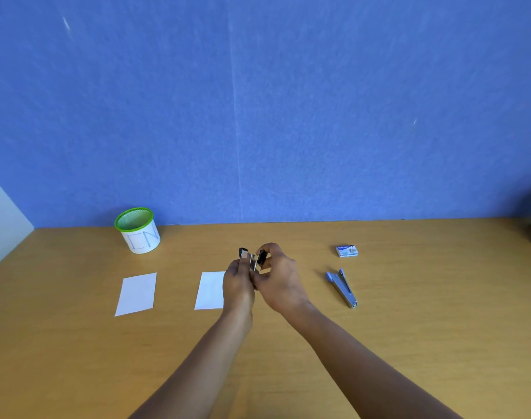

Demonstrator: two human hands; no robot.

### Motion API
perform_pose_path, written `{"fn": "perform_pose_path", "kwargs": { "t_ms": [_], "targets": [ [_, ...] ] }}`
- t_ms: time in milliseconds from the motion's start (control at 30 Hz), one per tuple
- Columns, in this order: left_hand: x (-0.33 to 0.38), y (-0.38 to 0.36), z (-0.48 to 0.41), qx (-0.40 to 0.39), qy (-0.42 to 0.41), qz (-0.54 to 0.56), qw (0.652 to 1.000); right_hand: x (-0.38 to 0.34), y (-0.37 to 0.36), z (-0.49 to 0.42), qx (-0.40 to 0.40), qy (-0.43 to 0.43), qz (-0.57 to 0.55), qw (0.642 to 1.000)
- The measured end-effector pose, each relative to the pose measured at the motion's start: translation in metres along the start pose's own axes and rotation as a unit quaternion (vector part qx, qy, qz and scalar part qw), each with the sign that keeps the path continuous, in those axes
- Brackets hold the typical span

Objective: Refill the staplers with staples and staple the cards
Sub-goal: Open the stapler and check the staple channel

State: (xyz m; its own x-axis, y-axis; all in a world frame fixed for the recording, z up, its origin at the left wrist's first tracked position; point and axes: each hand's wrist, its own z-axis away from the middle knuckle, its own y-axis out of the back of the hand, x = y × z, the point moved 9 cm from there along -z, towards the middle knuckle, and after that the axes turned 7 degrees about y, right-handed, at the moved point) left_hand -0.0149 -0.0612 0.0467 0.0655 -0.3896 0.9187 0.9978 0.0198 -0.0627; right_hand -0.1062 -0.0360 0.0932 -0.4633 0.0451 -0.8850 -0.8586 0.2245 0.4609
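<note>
above the middle of the desk (409,343), clasped from both sides: a black stapler (253,258), hinged open, metal rail showing between its two black parts. left hand (238,281) with grip closed round the lower end, fingers curled; right hand (281,282) with grip pinching the upper black arm from the right. just left of the left hand, flat on the desk, a white card (210,290), its right edge hidden by that hand. further left, well apart, a second white card (136,293). right of the hands, a blue stapler (342,287) lying splayed open; beyond it, a small staple box (347,251). at the back left, against the blue wall panel (288,101), a green mesh cup (139,231) wrapped in white paper.
</note>
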Motion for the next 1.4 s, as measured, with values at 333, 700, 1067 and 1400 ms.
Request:
{"fn": "perform_pose_path", "kwargs": {
  "t_ms": [333, 700, 1067, 1400],
  "targets": [
    [-0.005, 0.023, -0.023, 0.064, 0.036, 0.096, 0.993, 0.002, -0.005, 0.004, 0.014, 0.009, -0.052, 0.998],
    [-0.002, 0.029, -0.023, 0.092, 0.053, 0.159, 0.982, 0.009, -0.005, 0.000, 0.044, 0.020, -0.086, 0.995],
    [-0.003, 0.027, -0.022, 0.042, 0.075, 0.281, 0.956, 0.027, 0.008, -0.005, 0.099, -0.008, -0.306, 0.947],
    [-0.029, 0.026, -0.024, -0.042, 0.151, 0.321, 0.934, 0.038, 0.027, -0.007, 0.135, -0.051, -0.449, 0.882]
  ]
}}
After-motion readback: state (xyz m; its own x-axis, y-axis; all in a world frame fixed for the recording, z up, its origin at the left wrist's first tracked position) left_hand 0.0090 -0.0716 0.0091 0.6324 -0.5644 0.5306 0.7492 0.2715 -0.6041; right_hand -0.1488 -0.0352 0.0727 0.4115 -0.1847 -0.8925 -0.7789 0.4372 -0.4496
